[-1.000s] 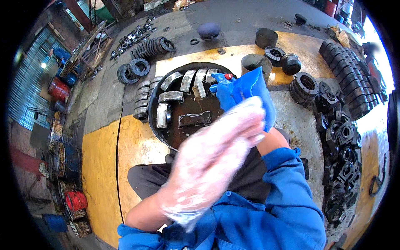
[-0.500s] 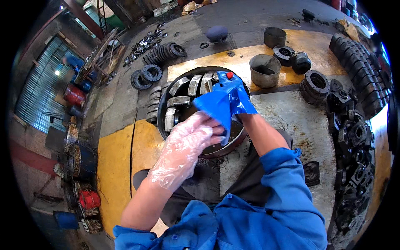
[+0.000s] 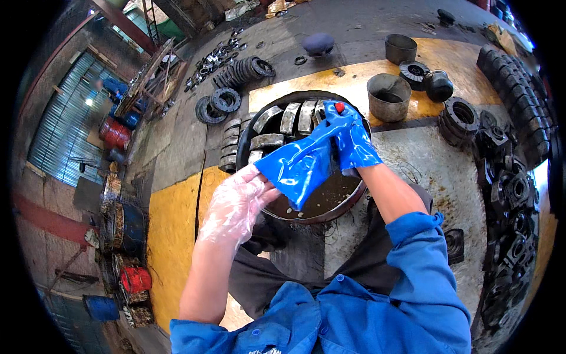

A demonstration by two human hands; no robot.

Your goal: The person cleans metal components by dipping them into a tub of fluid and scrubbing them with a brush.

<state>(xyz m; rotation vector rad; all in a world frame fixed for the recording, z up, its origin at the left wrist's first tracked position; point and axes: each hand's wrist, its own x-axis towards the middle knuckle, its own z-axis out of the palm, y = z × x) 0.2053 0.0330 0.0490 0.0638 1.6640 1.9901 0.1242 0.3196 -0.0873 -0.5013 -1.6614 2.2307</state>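
Observation:
My right hand (image 3: pixel 354 138) wears a blue rubber glove and is closed on the upper end of a second blue rubber glove (image 3: pixel 299 168). This second glove hangs toward the left, its wide cuff spread out. At the cuff's left edge, my left hand (image 3: pixel 233 200), in a thin clear plastic glove, grips the rim with its fingers. Some of its fingertips are hidden at the cuff. A small red thing (image 3: pixel 339 107) shows at the right hand's fingers; I cannot make out what it is. Below both hands stands a round dark tub (image 3: pixel 330 216) with murky liquid and several curved metal segments (image 3: pixel 290 118).
More metal segments (image 3: pixel 230 150) stack against the tub's left side. Grey buckets (image 3: pixel 389 97) and black rings (image 3: pixel 458 118) stand to the right. Dark metal parts (image 3: pixel 510 200) line the right side, and ring-shaped parts (image 3: pixel 225 100) lie at the far left.
My left hand has drawn back to the left and nearer to me, and the loose glove's cuff has spread out with it. My right hand still holds its other end.

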